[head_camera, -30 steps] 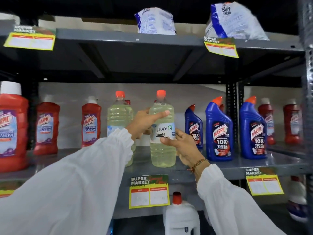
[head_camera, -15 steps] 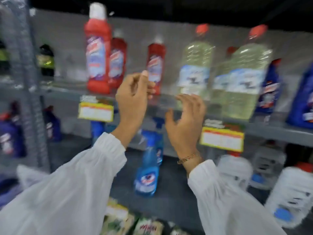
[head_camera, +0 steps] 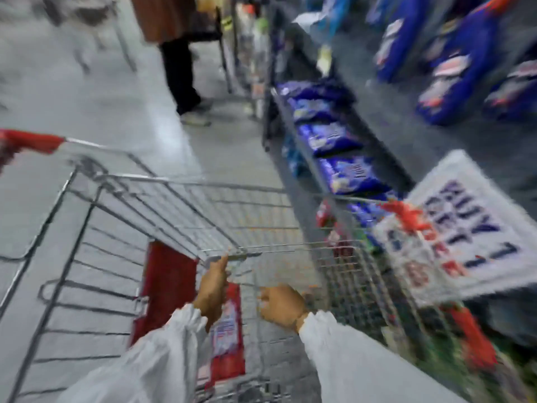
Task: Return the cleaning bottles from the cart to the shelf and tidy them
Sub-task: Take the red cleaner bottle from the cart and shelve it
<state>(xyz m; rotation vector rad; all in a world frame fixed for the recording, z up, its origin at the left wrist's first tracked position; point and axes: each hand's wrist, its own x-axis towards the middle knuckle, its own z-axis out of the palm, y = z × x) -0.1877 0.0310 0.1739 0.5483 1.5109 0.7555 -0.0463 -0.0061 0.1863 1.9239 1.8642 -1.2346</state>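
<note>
The left hand [head_camera: 213, 289] reaches down into the wire cart [head_camera: 162, 216], fingers extended and pressed against a red bottle [head_camera: 225, 330] lying in the basket; motion blur hides whether it has closed around it. The right hand [head_camera: 282, 306] hangs beside it over the basket, fingers curled loosely, grasping nothing visible. A second red shape [head_camera: 165, 283] sits to the left of the bottle. The cart's rim runs just above both hands, its red handle [head_camera: 32, 142] at far left. To the right the shelf [head_camera: 363, 158] edge carries blue packets [head_camera: 348, 173] and a white sign [head_camera: 453, 228]. Open grey floor [head_camera: 87, 97] lies to the left, where another person's legs [head_camera: 180, 77] stand well apart.
</note>
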